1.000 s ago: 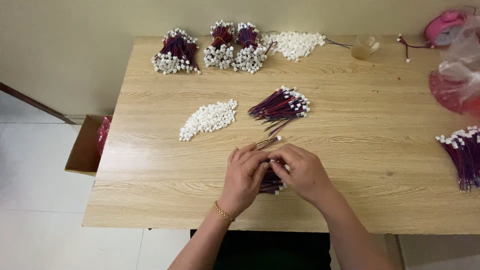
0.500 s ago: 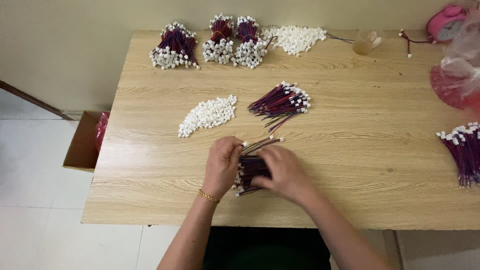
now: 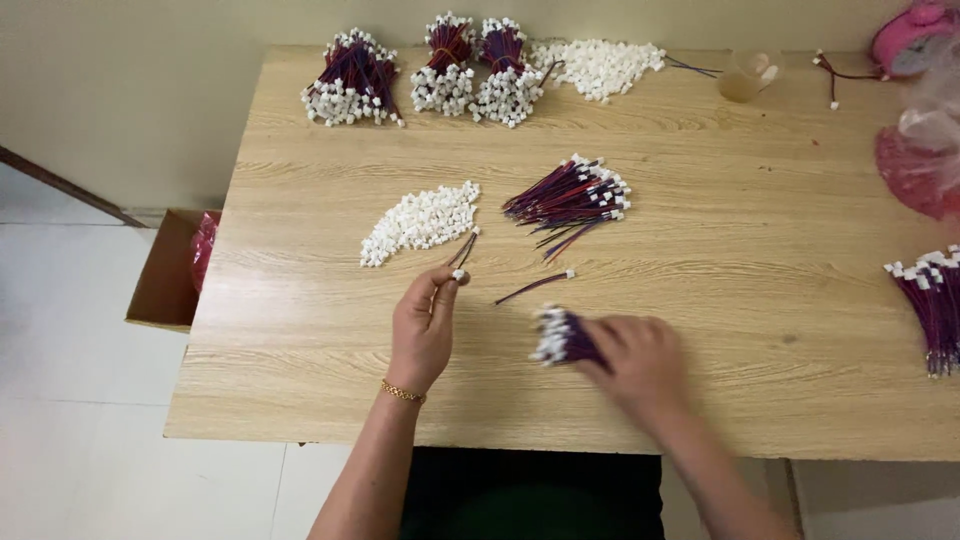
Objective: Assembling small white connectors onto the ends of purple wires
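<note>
The hands, joined over one bundle half a second ago, have now parted. The left hand (image 3: 422, 330) pinches a single wire with a white connector (image 3: 460, 262), its grip closed on it, just below the pile of loose white connectors (image 3: 420, 220). The right hand (image 3: 640, 360), blurred, has its grip closed on the small wire bundle (image 3: 560, 338), lower right of that pile on the surface (image 3: 760, 240). One wire thus appears separated from the bundle.
</note>
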